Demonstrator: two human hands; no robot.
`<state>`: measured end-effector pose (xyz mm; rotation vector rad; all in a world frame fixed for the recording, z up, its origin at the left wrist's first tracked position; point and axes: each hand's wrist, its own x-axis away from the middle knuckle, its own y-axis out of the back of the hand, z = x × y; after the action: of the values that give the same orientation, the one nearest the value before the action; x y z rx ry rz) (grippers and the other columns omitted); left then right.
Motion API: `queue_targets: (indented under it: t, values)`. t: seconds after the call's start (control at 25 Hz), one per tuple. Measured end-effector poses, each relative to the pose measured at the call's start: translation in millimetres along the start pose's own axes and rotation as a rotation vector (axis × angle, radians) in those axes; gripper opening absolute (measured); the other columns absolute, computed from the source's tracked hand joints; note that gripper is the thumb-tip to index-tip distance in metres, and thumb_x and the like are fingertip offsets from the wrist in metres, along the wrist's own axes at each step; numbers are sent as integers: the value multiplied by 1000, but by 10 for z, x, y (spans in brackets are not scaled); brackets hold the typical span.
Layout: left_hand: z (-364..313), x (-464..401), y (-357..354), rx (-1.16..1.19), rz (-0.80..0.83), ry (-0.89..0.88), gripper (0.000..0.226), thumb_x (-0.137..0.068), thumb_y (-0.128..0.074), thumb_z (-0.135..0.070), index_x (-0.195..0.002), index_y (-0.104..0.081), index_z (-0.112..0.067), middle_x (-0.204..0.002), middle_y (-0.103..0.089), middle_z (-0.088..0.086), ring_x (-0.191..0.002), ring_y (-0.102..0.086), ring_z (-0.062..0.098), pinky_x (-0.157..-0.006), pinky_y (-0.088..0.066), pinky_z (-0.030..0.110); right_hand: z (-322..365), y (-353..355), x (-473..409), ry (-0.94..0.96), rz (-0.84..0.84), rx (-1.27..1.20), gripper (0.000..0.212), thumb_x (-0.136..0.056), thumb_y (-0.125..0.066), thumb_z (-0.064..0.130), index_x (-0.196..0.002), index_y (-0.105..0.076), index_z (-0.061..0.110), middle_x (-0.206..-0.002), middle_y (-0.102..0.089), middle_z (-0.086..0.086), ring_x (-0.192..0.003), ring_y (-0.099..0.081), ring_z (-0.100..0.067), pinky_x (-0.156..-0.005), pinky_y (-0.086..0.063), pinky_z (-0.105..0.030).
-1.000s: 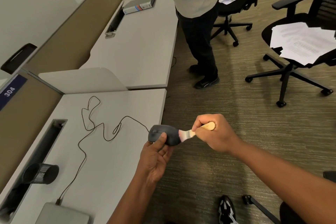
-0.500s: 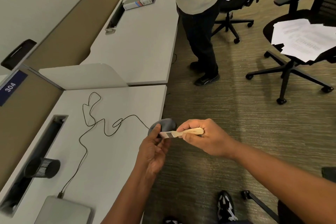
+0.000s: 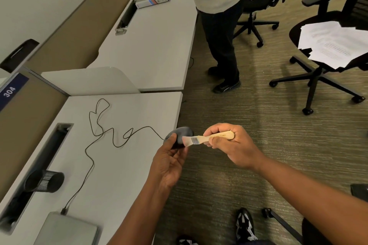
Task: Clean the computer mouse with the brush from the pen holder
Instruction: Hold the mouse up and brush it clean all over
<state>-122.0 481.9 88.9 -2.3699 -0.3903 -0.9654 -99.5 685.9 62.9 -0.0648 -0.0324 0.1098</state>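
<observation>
The left hand (image 3: pixel 169 162) was closed around the computer mouse (image 3: pixel 180 135), thumb on its near side, holding it in the air just off the right edge of the desk (image 3: pixel 123 165), over the carpet. The right hand (image 3: pixel 229 145) was closed on the wooden handle of the brush (image 3: pixel 207 138), whose pale bristles touched the right side of the mouse. The pen holder (image 3: pixel 44 181) lay on its side at the near left of the desk, well apart from both hands.

Risks noted: the mouse was held mainly by fingertips with nothing beneath it; a firm brush stroke could twist it loose and drop it. The cable (image 3: pixel 103 133) ran in loose loops across the desk to a plug beside a grey device (image 3: pixel 67 228); pulling the mouse farther right could drag that plug. Dislodged dust would probably fall onto the carpet.
</observation>
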Motion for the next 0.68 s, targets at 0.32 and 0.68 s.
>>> queue_targets:
  t: [0.32,0.68]
  values:
    - [-31,-33,54,17,-16,-2,56,-90,-75,-9,-142,-55,-3,-121,-69,26,-99,-75,33,-55,-64,31,28,50,-13,22,-115,22,18,-78,-67,38,-94,-74,33,-88,-72,-27,-85,-61,-59,-68,-50,-70]
    - [-23,-52,64,39,-3,-10,71,-77,-80,-12,-143,-55,-6,-127,-71,26,-113,-73,36,-58,-66,32,-1,71,-34,24,-121,-201,17,-97,-69,9,-96,-80,23,-86,-79,-10,-77,-71,-17,-64,-57,-24]
